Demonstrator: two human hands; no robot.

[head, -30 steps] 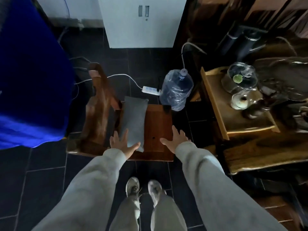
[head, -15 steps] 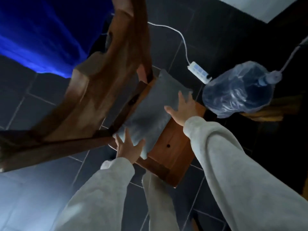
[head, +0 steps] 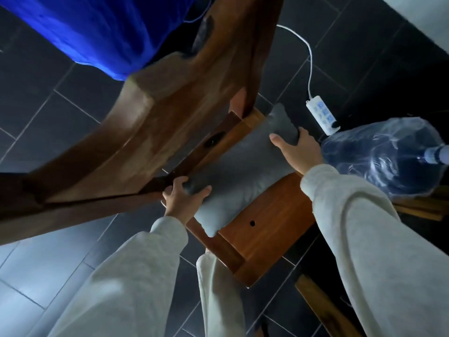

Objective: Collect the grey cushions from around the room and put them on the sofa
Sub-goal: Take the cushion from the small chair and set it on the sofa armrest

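A long grey cushion lies on the seat of a wooden chair, against its broad backrest. My left hand grips the cushion's near end, fingers curled over its edge. My right hand clasps the far end, thumb on top and fingers wrapped behind. Both arms wear light grey sleeves. The sofa is not in view.
The chair's wide wooden backrest rises at the left. A large water bottle lies on the dark tiled floor at the right, beside a white power strip and its cable. Blue fabric hangs at top left. A wooden edge sits bottom right.
I have leaned in over the chair. Both hands went from hovering open near the seat to closing on the two ends of the cushion.
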